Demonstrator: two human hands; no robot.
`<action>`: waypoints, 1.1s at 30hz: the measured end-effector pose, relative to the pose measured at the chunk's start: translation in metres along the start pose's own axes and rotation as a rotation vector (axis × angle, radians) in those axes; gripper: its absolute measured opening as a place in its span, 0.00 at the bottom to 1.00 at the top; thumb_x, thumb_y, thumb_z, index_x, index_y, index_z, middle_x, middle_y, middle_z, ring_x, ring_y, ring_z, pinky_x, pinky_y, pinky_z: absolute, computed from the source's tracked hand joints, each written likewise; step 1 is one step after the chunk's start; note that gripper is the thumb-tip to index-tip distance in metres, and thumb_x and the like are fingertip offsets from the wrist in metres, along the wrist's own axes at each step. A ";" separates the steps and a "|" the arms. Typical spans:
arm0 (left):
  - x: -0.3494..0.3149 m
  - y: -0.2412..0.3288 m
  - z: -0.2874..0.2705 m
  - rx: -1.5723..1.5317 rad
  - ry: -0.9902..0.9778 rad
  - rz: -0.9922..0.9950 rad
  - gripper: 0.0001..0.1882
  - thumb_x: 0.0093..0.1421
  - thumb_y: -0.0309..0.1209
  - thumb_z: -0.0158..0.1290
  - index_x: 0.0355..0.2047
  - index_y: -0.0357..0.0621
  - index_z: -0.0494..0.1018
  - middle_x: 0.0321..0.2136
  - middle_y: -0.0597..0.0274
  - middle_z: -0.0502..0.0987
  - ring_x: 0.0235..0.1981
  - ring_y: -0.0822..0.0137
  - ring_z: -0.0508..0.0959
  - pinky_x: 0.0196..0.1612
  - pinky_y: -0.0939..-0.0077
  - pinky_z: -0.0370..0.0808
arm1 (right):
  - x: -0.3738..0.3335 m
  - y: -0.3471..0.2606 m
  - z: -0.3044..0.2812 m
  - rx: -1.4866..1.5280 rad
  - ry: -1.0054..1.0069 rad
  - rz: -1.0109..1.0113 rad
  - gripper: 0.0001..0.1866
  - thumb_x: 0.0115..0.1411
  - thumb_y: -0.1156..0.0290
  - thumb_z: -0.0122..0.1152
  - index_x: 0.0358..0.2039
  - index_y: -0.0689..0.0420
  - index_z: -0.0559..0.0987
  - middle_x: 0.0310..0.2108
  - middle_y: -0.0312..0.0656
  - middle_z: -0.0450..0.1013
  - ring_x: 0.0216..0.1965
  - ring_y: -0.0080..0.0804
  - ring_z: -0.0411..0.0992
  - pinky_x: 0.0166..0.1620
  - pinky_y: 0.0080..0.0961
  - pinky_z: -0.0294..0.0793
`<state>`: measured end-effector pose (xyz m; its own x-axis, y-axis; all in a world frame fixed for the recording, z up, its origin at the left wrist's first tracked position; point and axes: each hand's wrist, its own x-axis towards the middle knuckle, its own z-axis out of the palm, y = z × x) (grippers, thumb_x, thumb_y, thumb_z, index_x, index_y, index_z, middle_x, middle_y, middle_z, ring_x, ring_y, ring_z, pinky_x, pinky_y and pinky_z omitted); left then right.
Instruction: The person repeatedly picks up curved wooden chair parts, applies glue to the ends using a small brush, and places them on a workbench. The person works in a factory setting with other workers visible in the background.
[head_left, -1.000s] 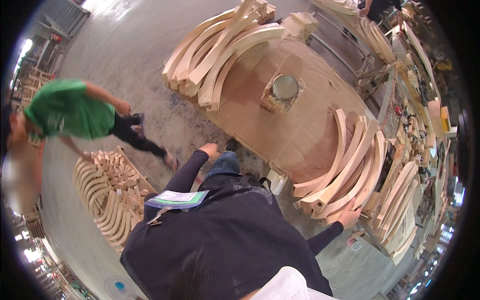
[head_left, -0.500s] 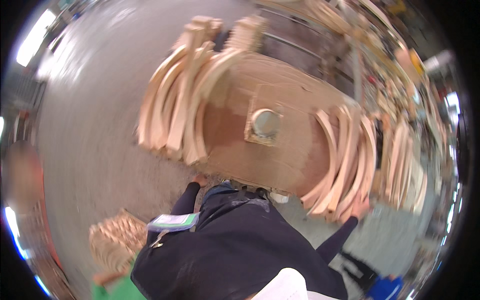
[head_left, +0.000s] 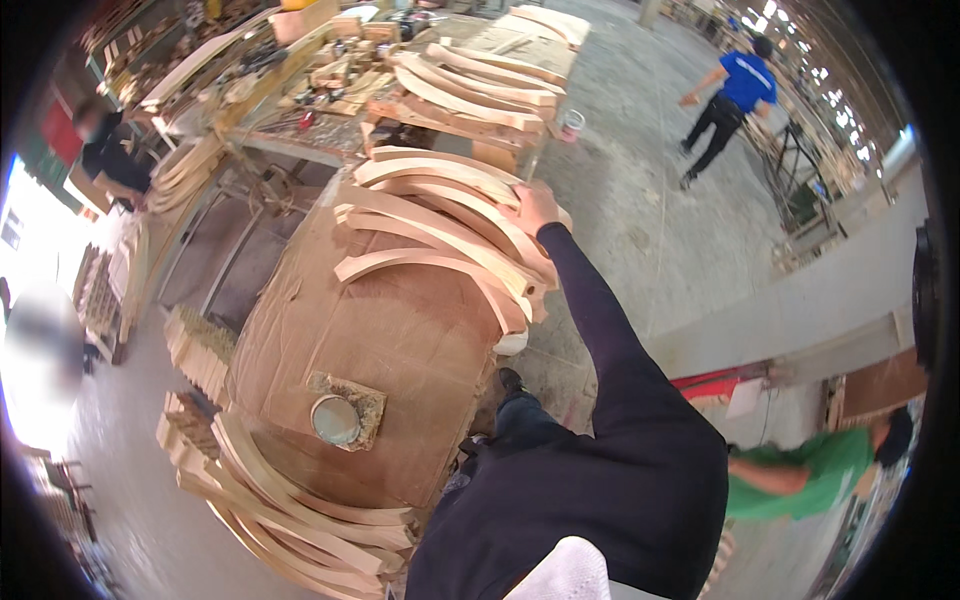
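My right hand is at the near end of a pile of pale curved wooden pieces, its fingers bent over one curved wooden piece. The pieces lie side by side across the end of a cardboard-covered table. Out of view is my left hand. A second group of curved wooden pieces rests at the table's other end. Between the two groups, a round container with a pale top stands on a stained square board.
Beyond the table, a workbench carries wood scraps, and more curved pieces lie on a stand. A person in blue is on the floor at the far right; a person in green is near my right side. Another person stands far left.
My view has swung to the right, so the table appears turned. My left hand has left the view. My right hand is still at the same pile.
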<state>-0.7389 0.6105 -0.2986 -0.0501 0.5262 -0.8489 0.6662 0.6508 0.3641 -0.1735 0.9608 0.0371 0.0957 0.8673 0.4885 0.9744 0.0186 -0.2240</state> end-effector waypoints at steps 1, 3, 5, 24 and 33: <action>0.003 0.005 -0.007 0.003 0.001 0.005 0.19 0.60 0.40 0.45 0.41 0.41 0.76 0.43 0.47 0.78 0.45 0.53 0.77 0.49 0.61 0.73 | -0.001 0.001 -0.005 -0.001 -0.039 0.048 0.24 0.50 0.47 0.62 0.33 0.57 0.79 0.30 0.52 0.77 0.34 0.51 0.75 0.41 0.42 0.73; 0.006 0.010 -0.019 0.010 0.004 0.017 0.19 0.60 0.41 0.45 0.42 0.41 0.76 0.43 0.47 0.78 0.44 0.53 0.77 0.48 0.61 0.73 | -0.003 -0.002 -0.007 0.015 -0.130 0.131 0.25 0.50 0.46 0.61 0.35 0.56 0.78 0.33 0.49 0.77 0.38 0.47 0.76 0.47 0.39 0.70; 0.007 0.015 -0.024 0.009 0.000 0.025 0.19 0.60 0.41 0.45 0.42 0.41 0.76 0.43 0.47 0.78 0.44 0.53 0.77 0.48 0.61 0.73 | -0.004 -0.004 -0.006 0.027 -0.130 0.138 0.25 0.50 0.46 0.61 0.36 0.56 0.78 0.32 0.49 0.78 0.37 0.46 0.76 0.47 0.39 0.70; -0.017 0.023 0.040 -0.157 0.030 -0.052 0.19 0.62 0.42 0.47 0.42 0.40 0.74 0.41 0.50 0.77 0.44 0.56 0.77 0.46 0.61 0.74 | -0.003 -0.003 -0.006 -0.032 -0.189 0.132 0.28 0.54 0.46 0.59 0.42 0.59 0.77 0.41 0.52 0.76 0.43 0.44 0.74 0.52 0.40 0.66; -0.041 0.018 0.106 -0.308 0.049 -0.110 0.19 0.63 0.43 0.47 0.43 0.40 0.74 0.40 0.51 0.77 0.43 0.57 0.77 0.44 0.62 0.75 | -0.003 -0.003 -0.001 0.041 -0.113 0.110 0.25 0.54 0.48 0.60 0.41 0.56 0.77 0.32 0.47 0.78 0.41 0.39 0.75 0.57 0.42 0.60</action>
<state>-0.6462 0.5426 -0.2983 -0.1497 0.4639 -0.8731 0.3986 0.8364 0.3761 -0.1767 0.9581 0.0369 0.1754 0.9158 0.3613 0.9500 -0.0612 -0.3061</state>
